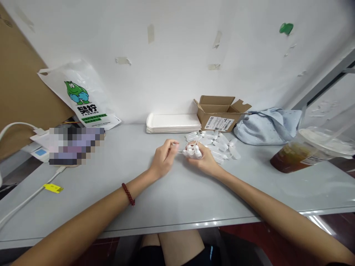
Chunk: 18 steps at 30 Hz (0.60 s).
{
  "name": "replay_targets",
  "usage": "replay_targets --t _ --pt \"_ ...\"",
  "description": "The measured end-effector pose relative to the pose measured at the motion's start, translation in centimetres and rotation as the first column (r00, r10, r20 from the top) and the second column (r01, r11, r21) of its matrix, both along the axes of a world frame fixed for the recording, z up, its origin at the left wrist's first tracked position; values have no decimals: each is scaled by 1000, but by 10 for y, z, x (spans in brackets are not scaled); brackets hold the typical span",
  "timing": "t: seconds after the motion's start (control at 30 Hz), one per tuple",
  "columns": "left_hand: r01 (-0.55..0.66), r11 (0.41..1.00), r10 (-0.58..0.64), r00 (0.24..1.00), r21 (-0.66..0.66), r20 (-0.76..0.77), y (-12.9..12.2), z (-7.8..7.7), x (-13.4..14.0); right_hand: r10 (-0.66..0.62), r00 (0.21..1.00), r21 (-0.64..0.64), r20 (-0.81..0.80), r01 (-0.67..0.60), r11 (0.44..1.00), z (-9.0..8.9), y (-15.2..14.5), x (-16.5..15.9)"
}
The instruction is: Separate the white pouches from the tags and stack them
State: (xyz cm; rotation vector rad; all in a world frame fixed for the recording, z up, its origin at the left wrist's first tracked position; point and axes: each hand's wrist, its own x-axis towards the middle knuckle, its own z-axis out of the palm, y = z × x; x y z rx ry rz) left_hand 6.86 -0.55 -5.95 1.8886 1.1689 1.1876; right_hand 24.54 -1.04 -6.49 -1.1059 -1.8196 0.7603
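My right hand (203, 159) is closed round a small bunch of white rounded pieces (195, 150) with a thin white loop on top; their exact kind is hard to tell. Close beside it on the left, my left hand (163, 159) has its fingers pinched together. A thin pale strand shows between its fingertips and the bunch, but what the fingers grip is too small to make out. Behind and to the right of my right hand lies a loose pile of small translucent plastic pieces with white ends (220, 144) on the grey table (133, 147).
A flat white stack (173, 123) and an open cardboard box (217, 114) stand by the wall. Rightward are a blue cloth bundle (267, 127) and a tilted cup of brown drink (296, 151). At left are a white plastic bag (83, 96), a blurred phone-like object (77, 146) and a cable (27, 199).
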Motion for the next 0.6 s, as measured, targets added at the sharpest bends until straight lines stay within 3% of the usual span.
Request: replay_targets --t 0.27,0.43,0.6 --pt "122 988 -113 988 -93 105 -6 1 13 16 996 5 92 -17 1000 4 -1 -4" --pt "76 984 -53 988 -159 146 -6 -1 6 -46 961 96 272 21 995 2 7 0" --pt "-18 988 25 999 -152 43 0 1 -3 -174 882 180 438 104 978 7 17 4"
